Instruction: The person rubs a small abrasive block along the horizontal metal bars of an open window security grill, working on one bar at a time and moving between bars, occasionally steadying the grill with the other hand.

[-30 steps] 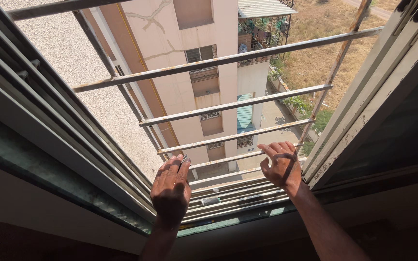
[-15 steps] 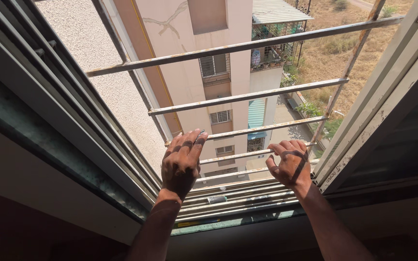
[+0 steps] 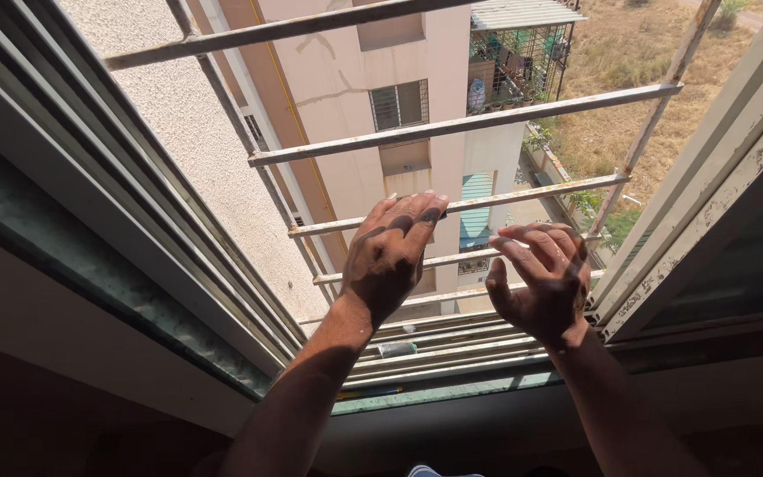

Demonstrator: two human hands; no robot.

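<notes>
Spanning the open window, far side: window grille (image 3: pixel 465 124), horizontal metal bars, pale paint worn and flecked with rust. Judged rigid, fixed, rough rather than slippery; best gripped mid-bar, between uprights. Left hand (image 3: pixel 390 256) lies flat, fingers extended over a bar. Right hand (image 3: pixel 540 283), just right of it, hooks curled fingers around a lower bar. Window frame (image 3: pixel 691 238), right, has chipped paint.
</notes>
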